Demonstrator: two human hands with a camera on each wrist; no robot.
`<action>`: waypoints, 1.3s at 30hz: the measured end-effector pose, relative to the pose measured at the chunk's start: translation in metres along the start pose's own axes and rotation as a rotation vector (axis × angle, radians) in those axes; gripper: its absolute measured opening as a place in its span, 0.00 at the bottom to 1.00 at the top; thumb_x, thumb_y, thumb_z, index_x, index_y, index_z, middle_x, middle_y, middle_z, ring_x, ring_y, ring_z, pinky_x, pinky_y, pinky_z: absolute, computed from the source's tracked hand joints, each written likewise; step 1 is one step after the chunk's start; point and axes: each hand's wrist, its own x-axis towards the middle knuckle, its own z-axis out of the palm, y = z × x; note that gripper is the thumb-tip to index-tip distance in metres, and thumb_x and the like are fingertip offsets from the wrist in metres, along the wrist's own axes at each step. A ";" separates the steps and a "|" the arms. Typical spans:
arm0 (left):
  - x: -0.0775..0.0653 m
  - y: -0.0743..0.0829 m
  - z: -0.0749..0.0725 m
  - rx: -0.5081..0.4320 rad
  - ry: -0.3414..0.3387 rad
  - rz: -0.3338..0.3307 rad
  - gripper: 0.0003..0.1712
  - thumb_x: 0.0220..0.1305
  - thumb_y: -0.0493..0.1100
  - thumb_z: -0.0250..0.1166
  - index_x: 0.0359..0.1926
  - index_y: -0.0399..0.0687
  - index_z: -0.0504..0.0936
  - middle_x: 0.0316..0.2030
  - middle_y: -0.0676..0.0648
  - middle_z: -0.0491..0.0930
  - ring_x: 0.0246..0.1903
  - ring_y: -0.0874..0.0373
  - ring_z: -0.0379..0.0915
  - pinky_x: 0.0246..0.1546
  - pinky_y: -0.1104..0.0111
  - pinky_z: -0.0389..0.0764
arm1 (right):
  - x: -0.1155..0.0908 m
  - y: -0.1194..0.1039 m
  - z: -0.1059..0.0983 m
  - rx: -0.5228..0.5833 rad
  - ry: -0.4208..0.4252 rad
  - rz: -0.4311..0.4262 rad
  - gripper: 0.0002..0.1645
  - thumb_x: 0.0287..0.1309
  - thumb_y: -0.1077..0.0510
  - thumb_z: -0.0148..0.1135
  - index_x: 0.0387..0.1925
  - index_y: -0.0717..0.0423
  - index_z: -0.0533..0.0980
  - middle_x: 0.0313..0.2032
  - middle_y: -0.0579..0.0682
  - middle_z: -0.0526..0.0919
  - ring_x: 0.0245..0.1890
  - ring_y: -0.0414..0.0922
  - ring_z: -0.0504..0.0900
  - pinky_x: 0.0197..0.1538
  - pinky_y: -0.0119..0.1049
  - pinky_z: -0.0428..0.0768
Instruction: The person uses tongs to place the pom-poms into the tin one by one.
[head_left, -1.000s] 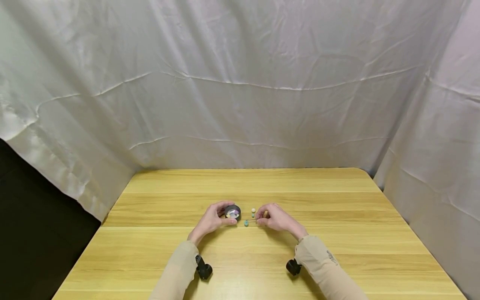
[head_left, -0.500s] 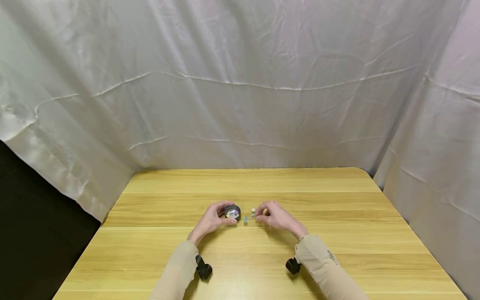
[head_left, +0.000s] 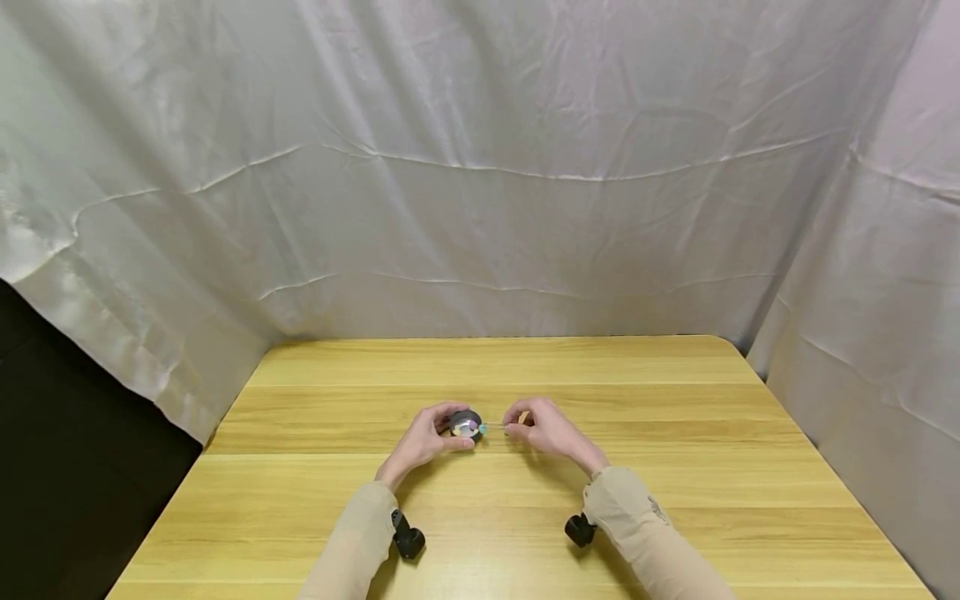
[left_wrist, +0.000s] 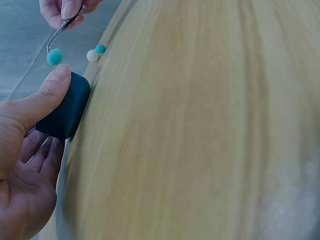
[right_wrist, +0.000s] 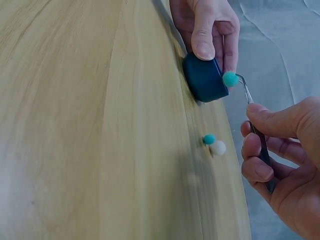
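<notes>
My left hand (head_left: 422, 437) holds a small dark round bowl (right_wrist: 202, 80), thumb on one side and fingers on the other. In the head view several small coloured pieces, purple and yellowish among them, lie inside it. With my right hand (head_left: 553, 431) I grip bent-tip tweezers (right_wrist: 248, 93). A teal pom-pom (right_wrist: 230, 78) is pinched in their tips, at the bowl's rim; whether it touches cannot be told. On the table beside the bowl rest a smaller teal pom-pom (right_wrist: 209, 139) and a white pom-pom (right_wrist: 218, 147), side by side.
The wooden table (head_left: 480, 517) spreads around both hands. A pale curtain (head_left: 480, 208) hangs behind its far edge and along the sides. A black wrist camera (head_left: 408, 537) sits at the left sleeve, another camera (head_left: 580, 530) at the right.
My right hand has moved a little up and to the left. The tweezers have lifted the teal pom-pom from the table to the bowl's rim. My left hand and the bowl stay in place.
</notes>
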 end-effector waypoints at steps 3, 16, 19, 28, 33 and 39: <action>0.000 0.000 0.000 -0.002 0.001 0.001 0.35 0.57 0.36 0.75 0.65 0.33 0.74 0.60 0.32 0.79 0.59 0.39 0.77 0.63 0.48 0.78 | 0.002 -0.002 0.001 -0.001 0.001 0.014 0.05 0.65 0.62 0.64 0.39 0.58 0.85 0.34 0.49 0.86 0.23 0.35 0.73 0.27 0.25 0.73; -0.001 0.002 -0.001 0.001 0.006 0.005 0.36 0.56 0.37 0.76 0.65 0.34 0.74 0.60 0.34 0.79 0.60 0.40 0.77 0.64 0.50 0.78 | 0.011 -0.007 0.006 -0.002 0.019 0.017 0.07 0.66 0.61 0.63 0.40 0.59 0.85 0.36 0.50 0.86 0.25 0.36 0.76 0.27 0.27 0.75; -0.001 0.002 0.000 -0.006 0.008 -0.002 0.35 0.56 0.36 0.76 0.65 0.34 0.75 0.60 0.34 0.79 0.61 0.40 0.76 0.64 0.49 0.77 | 0.012 -0.008 0.007 0.002 0.021 0.022 0.06 0.67 0.61 0.63 0.40 0.58 0.85 0.36 0.49 0.86 0.25 0.36 0.76 0.27 0.27 0.75; -0.001 0.002 0.001 -0.014 0.007 -0.015 0.35 0.57 0.36 0.75 0.65 0.35 0.75 0.60 0.34 0.79 0.61 0.40 0.76 0.64 0.49 0.77 | 0.016 -0.013 0.010 0.004 0.030 0.047 0.05 0.67 0.61 0.63 0.39 0.54 0.85 0.36 0.48 0.85 0.25 0.36 0.76 0.27 0.27 0.76; -0.001 0.003 0.001 -0.015 0.008 -0.013 0.35 0.57 0.36 0.75 0.64 0.35 0.75 0.60 0.34 0.79 0.60 0.40 0.77 0.63 0.49 0.78 | 0.017 -0.014 0.011 0.007 0.027 0.054 0.06 0.67 0.61 0.63 0.39 0.55 0.85 0.36 0.48 0.85 0.24 0.36 0.76 0.26 0.28 0.76; -0.001 0.003 0.000 -0.012 0.005 -0.013 0.35 0.57 0.37 0.76 0.65 0.34 0.74 0.60 0.34 0.79 0.60 0.40 0.77 0.64 0.50 0.78 | 0.019 -0.013 0.012 0.012 0.026 0.030 0.07 0.67 0.61 0.63 0.40 0.58 0.85 0.34 0.50 0.85 0.21 0.34 0.74 0.24 0.27 0.73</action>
